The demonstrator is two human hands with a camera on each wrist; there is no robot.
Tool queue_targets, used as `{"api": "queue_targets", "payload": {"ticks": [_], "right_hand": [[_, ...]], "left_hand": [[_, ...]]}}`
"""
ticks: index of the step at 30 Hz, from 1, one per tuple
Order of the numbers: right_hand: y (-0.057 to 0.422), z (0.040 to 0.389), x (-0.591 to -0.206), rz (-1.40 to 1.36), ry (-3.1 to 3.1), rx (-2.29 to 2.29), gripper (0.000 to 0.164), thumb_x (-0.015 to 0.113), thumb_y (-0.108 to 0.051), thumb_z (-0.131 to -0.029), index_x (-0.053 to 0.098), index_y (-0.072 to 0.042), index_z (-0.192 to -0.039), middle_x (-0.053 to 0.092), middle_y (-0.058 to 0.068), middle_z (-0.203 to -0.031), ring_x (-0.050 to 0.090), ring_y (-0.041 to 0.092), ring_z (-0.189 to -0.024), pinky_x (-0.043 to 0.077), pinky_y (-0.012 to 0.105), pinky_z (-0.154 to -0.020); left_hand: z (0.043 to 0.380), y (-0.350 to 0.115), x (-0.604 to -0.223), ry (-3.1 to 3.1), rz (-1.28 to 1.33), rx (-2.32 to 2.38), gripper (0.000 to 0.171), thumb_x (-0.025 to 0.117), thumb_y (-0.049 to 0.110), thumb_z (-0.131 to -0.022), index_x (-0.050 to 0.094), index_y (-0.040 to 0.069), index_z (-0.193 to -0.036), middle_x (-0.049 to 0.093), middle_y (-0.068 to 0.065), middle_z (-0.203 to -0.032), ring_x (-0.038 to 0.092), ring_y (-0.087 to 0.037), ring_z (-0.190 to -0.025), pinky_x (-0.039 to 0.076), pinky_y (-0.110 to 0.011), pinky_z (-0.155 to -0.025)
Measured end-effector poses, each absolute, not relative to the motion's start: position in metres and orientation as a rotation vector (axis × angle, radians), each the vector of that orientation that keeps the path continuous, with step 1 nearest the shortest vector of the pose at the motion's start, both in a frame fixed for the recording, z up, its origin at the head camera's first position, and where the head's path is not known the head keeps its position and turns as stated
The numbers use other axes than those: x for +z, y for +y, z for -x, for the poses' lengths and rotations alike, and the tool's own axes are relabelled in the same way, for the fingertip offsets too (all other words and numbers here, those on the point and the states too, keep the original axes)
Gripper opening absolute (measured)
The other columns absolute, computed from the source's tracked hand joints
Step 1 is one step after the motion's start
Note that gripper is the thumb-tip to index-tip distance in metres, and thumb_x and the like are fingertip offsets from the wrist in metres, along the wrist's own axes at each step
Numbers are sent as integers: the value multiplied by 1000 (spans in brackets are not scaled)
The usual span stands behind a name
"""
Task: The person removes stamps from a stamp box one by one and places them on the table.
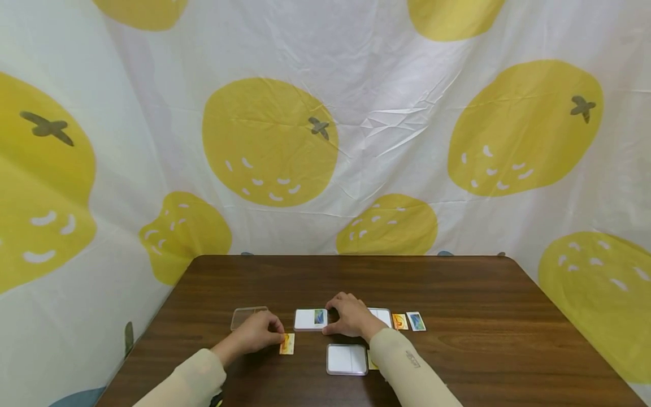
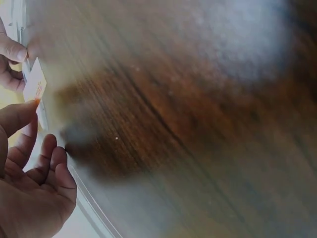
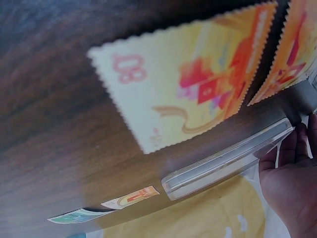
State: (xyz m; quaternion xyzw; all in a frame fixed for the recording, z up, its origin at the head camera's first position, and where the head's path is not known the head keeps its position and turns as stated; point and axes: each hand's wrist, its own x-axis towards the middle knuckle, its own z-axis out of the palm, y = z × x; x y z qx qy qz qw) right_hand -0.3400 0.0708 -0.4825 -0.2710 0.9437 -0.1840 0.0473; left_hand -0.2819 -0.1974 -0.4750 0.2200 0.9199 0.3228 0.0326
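My left hand (image 1: 259, 330) pinches a yellow-orange postage stamp (image 1: 287, 343) between thumb and forefinger, just above the table. In the left wrist view the same stamp (image 2: 38, 82) stands out from the fingertips, the other fingers loosely bent. To its right, a clear plastic case (image 1: 304, 320) with a white insert lies flat, a blue-green stamp (image 1: 320, 317) at its right end. My right hand (image 1: 351, 315) holds this case by its right end, thumb at the near corner and forefinger at the far one.
A clear lid (image 1: 248, 316) lies behind the left hand. Other white-lined cases are right of the right hand (image 1: 380, 317) and in front (image 1: 347, 360). Orange (image 1: 399, 321) and blue-green (image 1: 417, 321) stamps lie farther right. Yellow stamps (image 3: 198, 74) sit partly under the right sleeve.
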Motion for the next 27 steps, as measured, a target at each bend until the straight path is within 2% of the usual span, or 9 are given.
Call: {"api": "queue_targets", "payload": {"ticks": [8, 20, 27], "right_hand": [[71, 338, -481, 828, 2879, -571, 54, 80, -44, -81, 66, -12, -122, 54, 10, -130, 47, 31, -124, 36, 51, -103], [71, 339, -481, 827, 2884, -563, 55, 80, -44, -81, 66, -12, -123, 55, 10, -130, 47, 31, -124, 37, 50, -103], [71, 338, -480, 836, 2887, -553, 55, 81, -44, -80, 66, -12, -122, 55, 10, -129, 48, 31, -123, 37, 51, -102]], "left_hand": [[283, -197, -477, 2901, -764, 880, 11, 78, 10, -80, 68, 10, -76, 58, 9, -73, 48, -9, -70, 43, -32, -67], [285, -198, -479, 2905, -760, 876, 11, 79, 11, -79, 69, 9, -81, 61, 6, -78, 53, -14, -77, 45, -37, -71], [287, -199, -479, 2910, -750, 905, 12, 79, 12, -79, 69, 10, -82, 60, 5, -80, 53, -14, -78, 45, -35, -72]]}}
